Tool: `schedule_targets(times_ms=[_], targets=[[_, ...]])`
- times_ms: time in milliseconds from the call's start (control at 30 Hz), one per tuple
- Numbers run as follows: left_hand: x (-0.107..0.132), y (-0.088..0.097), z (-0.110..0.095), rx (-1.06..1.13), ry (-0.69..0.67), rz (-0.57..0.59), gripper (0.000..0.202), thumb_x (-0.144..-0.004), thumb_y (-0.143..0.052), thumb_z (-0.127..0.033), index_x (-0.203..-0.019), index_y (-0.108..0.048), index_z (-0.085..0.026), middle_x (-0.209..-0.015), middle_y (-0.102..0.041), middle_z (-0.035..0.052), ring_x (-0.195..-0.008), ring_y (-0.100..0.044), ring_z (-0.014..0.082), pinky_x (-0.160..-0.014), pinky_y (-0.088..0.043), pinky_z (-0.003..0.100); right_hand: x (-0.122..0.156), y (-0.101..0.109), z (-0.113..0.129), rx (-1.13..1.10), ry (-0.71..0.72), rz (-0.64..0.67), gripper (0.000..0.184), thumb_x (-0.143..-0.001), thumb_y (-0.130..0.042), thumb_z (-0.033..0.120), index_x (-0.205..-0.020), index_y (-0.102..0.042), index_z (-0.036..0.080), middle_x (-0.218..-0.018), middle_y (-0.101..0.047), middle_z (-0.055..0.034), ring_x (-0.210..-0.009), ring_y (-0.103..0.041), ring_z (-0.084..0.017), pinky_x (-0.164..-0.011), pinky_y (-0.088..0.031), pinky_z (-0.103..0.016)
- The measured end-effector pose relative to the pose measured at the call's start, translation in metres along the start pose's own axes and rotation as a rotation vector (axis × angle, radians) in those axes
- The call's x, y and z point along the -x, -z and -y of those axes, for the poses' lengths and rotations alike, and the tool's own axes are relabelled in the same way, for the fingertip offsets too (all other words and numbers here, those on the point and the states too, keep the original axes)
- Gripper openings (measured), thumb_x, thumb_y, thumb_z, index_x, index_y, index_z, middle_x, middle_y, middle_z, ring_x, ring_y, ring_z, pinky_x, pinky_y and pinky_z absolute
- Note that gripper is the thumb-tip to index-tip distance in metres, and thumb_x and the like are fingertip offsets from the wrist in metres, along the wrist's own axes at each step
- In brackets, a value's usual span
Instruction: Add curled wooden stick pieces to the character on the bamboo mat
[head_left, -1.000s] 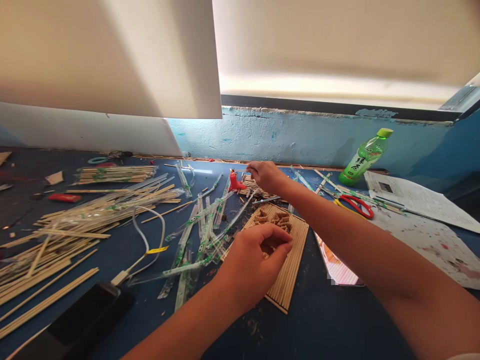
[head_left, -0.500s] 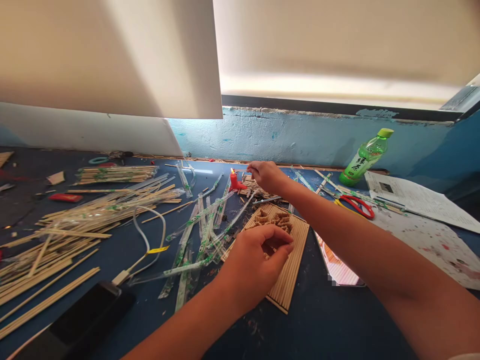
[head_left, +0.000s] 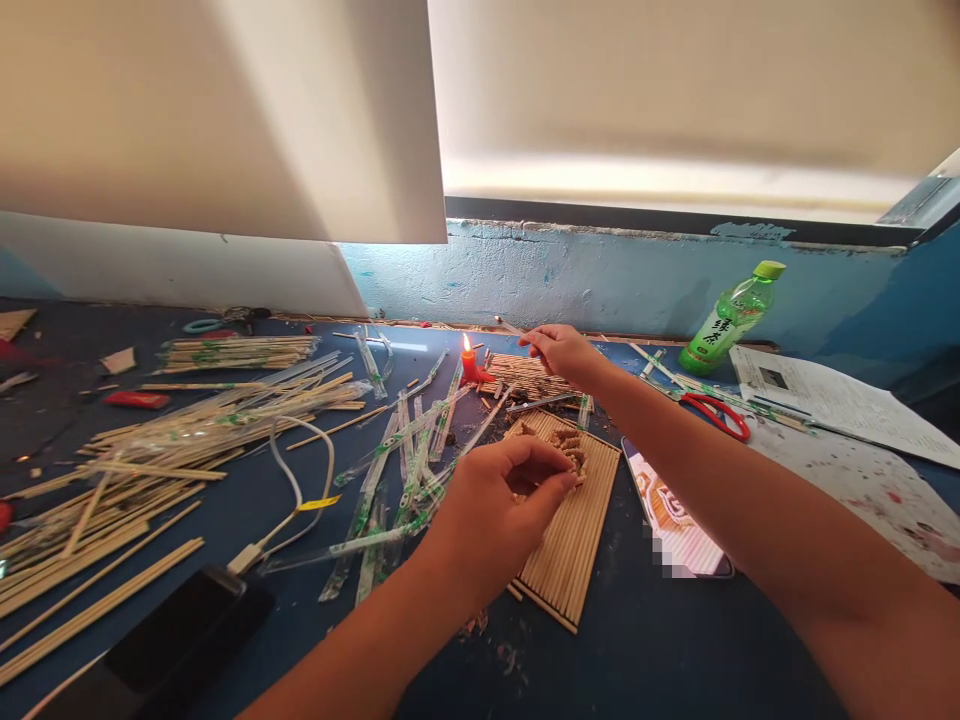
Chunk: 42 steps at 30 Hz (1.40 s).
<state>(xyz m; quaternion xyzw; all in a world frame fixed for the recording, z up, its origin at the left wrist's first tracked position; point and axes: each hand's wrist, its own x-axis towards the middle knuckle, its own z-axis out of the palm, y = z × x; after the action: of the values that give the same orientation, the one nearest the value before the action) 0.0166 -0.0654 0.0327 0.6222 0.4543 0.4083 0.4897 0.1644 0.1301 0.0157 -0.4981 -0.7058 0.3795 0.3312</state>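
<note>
My right hand [head_left: 562, 352] pinches a thin pale stick [head_left: 511, 327], whose far tip glows; it is held up and to the right of a lit red candle [head_left: 468, 364]. Below it, my left hand [head_left: 504, 500] is curled over a flat panel of wooden sticks [head_left: 574, 545] laid side by side. Its thumb and forefinger meet beside a raised pattern of short wooden pieces [head_left: 564, 440] on that panel. Whether a small piece sits between these fingertips is hidden. My left hand covers part of the panel.
Plastic wrappers [head_left: 409, 450] and loose wooden sticks [head_left: 112, 500] spread leftward. A cable [head_left: 292, 480] joins a black device [head_left: 176, 620]. On the right are a lit phone [head_left: 667, 500], red-handled scissors [head_left: 718, 415], a green bottle [head_left: 727, 320] and papers [head_left: 847, 400].
My right hand has drawn the stick away from the candle flame, up and to the right. My left hand has shifted slightly down and left, its thumb and forefinger still together.
</note>
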Motion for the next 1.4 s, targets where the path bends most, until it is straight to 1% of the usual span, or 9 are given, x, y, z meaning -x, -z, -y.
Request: schedule_targets(times_ms=[100, 200, 300, 367, 467, 633, 833, 1167, 1400], targets=[[-0.003, 0.007, 0.000, 0.068, 0.002, -0.057, 0.012, -0.081, -0.072, -0.029, -0.087, -0.072, -0.019, -0.085, -0.075, 0.0041, -0.079, -0.070, 0.0176, -0.075, -0.055, 0.030, 0.011, 0.020, -0.013, -0.091, -0.057, -0.028, 0.027, -0.097, -0.045, 0.032, -0.094, -0.065, 0.015, -0.071, -0.052, -0.0026, -0.046, -0.031, -0.008, -0.042, -0.026, -0.024], [-0.008, 0.016, -0.003, 0.107, 0.030, -0.147, 0.016, -0.078, -0.076, -0.032, -0.086, -0.073, -0.018, -0.078, -0.074, 0.0046, -0.071, -0.068, 0.0163, -0.066, -0.054, 0.027, 0.031, 0.037, -0.021, -0.149, -0.103, -0.028, 0.018, -0.093, -0.053, 0.030, -0.092, -0.064, 0.015, -0.067, -0.048, 0.0000, -0.046, -0.029, -0.007, -0.041, -0.022, -0.024], [-0.014, 0.024, -0.004, 0.138, 0.038, -0.295, 0.019, -0.076, -0.078, -0.032, -0.086, -0.074, -0.017, -0.072, -0.073, 0.0038, -0.063, -0.064, 0.0130, -0.060, -0.052, 0.023, 0.061, 0.046, -0.019, -0.241, -0.140, 0.052, 0.021, -0.093, -0.055, 0.035, -0.094, -0.065, 0.016, -0.067, -0.046, 0.0012, -0.045, -0.026, -0.006, -0.041, -0.019, -0.024], [-0.018, 0.027, -0.003, 0.161, 0.018, -0.376, 0.020, -0.077, -0.078, -0.033, -0.088, -0.075, -0.017, -0.072, -0.072, 0.0033, -0.060, -0.062, 0.0111, -0.058, -0.050, 0.022, 0.082, 0.046, -0.014, -0.409, -0.158, 0.159, 0.022, -0.091, -0.059, 0.037, -0.094, -0.065, 0.016, -0.069, -0.048, 0.0014, -0.046, -0.025, -0.005, -0.041, -0.016, -0.024], [-0.023, 0.030, 0.005, 0.166, -0.014, -0.457, 0.021, -0.078, -0.077, -0.034, -0.092, -0.076, -0.019, -0.077, -0.072, 0.0029, -0.060, -0.059, 0.0100, -0.055, -0.046, 0.021, 0.108, 0.043, -0.005, -0.510, -0.146, 0.256, 0.024, -0.089, -0.063, 0.039, -0.093, -0.065, 0.015, -0.067, -0.050, 0.0018, -0.047, -0.027, -0.005, -0.042, -0.015, -0.023], [-0.027, 0.033, 0.015, 0.178, -0.027, -0.474, 0.022, -0.076, -0.078, -0.037, -0.093, -0.076, -0.022, -0.085, -0.074, 0.0029, -0.064, -0.061, 0.0110, -0.057, -0.045, 0.022, 0.126, 0.035, 0.007, -0.430, -0.089, 0.396, 0.027, -0.091, -0.061, 0.041, -0.094, -0.065, 0.014, -0.068, -0.055, 0.0011, -0.048, -0.033, -0.004, -0.042, -0.019, -0.021], [-0.025, 0.032, 0.015, 0.184, -0.034, -0.468, 0.022, -0.078, -0.077, -0.038, -0.093, -0.076, -0.023, -0.088, -0.074, 0.0038, -0.069, -0.063, 0.0127, -0.059, -0.047, 0.023, 0.131, 0.028, 0.017, -0.358, -0.016, 0.415, 0.028, -0.094, -0.057, 0.041, -0.092, -0.065, 0.015, -0.070, -0.058, 0.0004, -0.052, -0.039, -0.005, -0.045, -0.027, -0.020], [-0.022, 0.033, 0.005, 0.119, -0.005, -0.470, 0.023, -0.077, -0.077, -0.039, -0.092, -0.076, -0.022, -0.076, -0.071, 0.0023, -0.061, -0.059, 0.0130, -0.052, -0.042, 0.023, 0.132, 0.028, 0.017, -0.415, -0.057, 0.401, 0.027, -0.093, -0.058, 0.041, -0.093, -0.065, 0.015, -0.070, -0.057, 0.0008, -0.050, -0.037, -0.005, -0.043, -0.025, -0.020], [-0.020, 0.032, -0.001, 0.058, 0.018, -0.483, 0.024, -0.077, -0.077, -0.040, -0.093, -0.077, -0.022, -0.072, -0.070, 0.0018, -0.058, -0.056, 0.0124, -0.052, -0.042, 0.024, 0.132, 0.027, 0.016, -0.437, -0.049, 0.415, 0.026, -0.093, -0.058, 0.040, -0.097, -0.065, 0.015, -0.071, -0.057, 0.0005, -0.049, -0.036, -0.005, -0.043, -0.025, -0.020]])
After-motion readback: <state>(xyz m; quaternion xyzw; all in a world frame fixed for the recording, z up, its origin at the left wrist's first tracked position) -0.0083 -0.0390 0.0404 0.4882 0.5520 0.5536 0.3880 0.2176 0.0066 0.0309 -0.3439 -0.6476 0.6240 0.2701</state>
